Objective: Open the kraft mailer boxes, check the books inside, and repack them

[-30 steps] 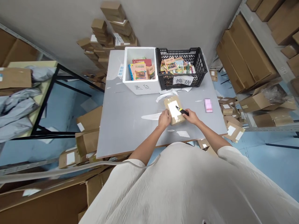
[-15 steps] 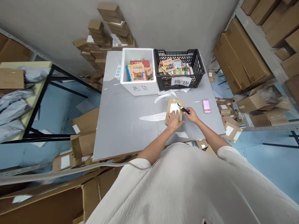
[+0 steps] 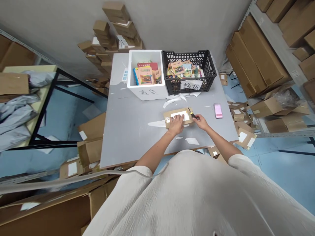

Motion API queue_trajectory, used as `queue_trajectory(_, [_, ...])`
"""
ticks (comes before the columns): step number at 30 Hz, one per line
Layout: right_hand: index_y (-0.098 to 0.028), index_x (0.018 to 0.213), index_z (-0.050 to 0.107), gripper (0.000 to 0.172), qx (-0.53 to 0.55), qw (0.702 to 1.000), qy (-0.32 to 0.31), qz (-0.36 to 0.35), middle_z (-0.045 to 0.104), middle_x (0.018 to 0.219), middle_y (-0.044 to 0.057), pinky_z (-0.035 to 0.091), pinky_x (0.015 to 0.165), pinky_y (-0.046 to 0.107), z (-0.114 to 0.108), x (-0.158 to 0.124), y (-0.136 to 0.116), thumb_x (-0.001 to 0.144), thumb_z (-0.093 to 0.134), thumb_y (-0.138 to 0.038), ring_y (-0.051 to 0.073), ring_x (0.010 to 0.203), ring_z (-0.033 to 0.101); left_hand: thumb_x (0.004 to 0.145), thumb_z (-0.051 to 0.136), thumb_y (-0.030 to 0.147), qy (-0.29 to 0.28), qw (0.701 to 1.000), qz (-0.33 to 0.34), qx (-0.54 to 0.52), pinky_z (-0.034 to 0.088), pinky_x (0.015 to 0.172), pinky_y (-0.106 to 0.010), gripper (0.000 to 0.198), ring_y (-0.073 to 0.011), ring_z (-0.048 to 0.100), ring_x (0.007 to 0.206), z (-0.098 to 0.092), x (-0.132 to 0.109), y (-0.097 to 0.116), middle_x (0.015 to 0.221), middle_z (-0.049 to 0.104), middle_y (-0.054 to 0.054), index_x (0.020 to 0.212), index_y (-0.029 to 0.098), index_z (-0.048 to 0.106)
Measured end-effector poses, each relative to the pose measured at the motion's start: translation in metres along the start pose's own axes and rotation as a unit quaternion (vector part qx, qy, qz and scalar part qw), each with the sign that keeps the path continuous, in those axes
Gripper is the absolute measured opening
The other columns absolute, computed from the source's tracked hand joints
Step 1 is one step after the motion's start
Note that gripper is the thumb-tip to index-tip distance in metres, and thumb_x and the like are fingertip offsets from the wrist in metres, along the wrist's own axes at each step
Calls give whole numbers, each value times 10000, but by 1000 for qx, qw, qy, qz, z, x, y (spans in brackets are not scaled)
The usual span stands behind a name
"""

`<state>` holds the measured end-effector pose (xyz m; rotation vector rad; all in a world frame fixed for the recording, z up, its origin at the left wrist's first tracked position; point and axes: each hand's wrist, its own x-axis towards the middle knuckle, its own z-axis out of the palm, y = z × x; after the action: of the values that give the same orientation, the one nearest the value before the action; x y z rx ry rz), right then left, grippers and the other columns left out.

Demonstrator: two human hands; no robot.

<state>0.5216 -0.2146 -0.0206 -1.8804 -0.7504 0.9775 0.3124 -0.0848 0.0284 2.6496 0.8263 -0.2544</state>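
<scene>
A small brown cardboard box (image 3: 168, 115) with a white label lies lengthwise across the grey table (image 3: 128, 131). On top of it rests my left hand (image 3: 176, 124), fingers spread over the label. My right hand (image 3: 201, 122) grips a black and yellow utility knife (image 3: 192, 113) at the box's right end; its blade points up and to the left. Whether the blade touches the cardboard I cannot tell. Torn white paper strips (image 3: 157, 124) lie beside and behind the box.
Behind the box stand a white foam bin (image 3: 147, 93) and a black plastic crate (image 3: 211, 78), both holding books. A phone (image 3: 218, 111) lies at the right. Cardboard boxes (image 3: 258, 59) fill the right shelf, and others are stacked by the wall. Bagged parcels (image 3: 17, 111) sit on the left rack.
The box has turned from upright to lengthwise across the table. My left hand has shifted left with it, and the knife has moved slightly right, its blade now more upright.
</scene>
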Motion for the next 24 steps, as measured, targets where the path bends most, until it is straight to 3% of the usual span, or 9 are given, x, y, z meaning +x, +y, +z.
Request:
queue_trajectory(4, [-260,1098,628,458,61,996,-57,35,760,1002,27,615,952,393,4,-9,-3,881,779,-634,227,929,761,957,718,258,-6,998,54,-14,358,1277,-577,751,-391,533,1493,1,1,11,1589,588,-199,1669,247,480])
queue_trajectory(7, [-259,1079,632,467,66,993,-85,47,767,984,28,611,900,374,-4,-13,-4,899,781,-663,219,887,769,924,735,208,-12,998,52,-15,358,1273,-562,673,-379,580,1452,4,2,16,1504,638,-184,1572,244,557])
queue_trajectory(13, [-242,937,682,499,-40,996,-70,33,785,937,44,587,770,322,-40,-13,-7,1038,570,-717,215,815,750,890,771,201,-11,999,39,-3,234,1365,-610,620,-373,681,1346,8,10,16,1432,676,-165,1490,253,621])
queue_trajectory(16, [-242,1045,709,401,-66,994,-87,12,784,913,24,572,728,302,-60,-12,-11,1017,668,-639,188,719,726,865,791,196,-10,999,32,1,230,1384,-613,687,-375,686,1355,9,12,17,1483,647,-181,1523,246,600])
queue_trajectory(20, [-232,1140,761,317,-129,982,-132,-36,800,917,23,557,764,307,-82,-9,-17,981,750,-506,193,734,731,865,771,172,-10,999,34,9,220,1403,-612,708,-361,708,1319,10,11,19,1491,638,-179,1544,242,583])
queue_trajectory(24, [-242,1164,846,284,-243,954,-150,-87,847,992,58,537,845,355,-94,1,-22,997,735,-443,267,872,740,862,755,143,-11,999,34,7,198,1418,-600,707,-348,724,1288,11,9,20,1481,638,-170,1541,250,589])
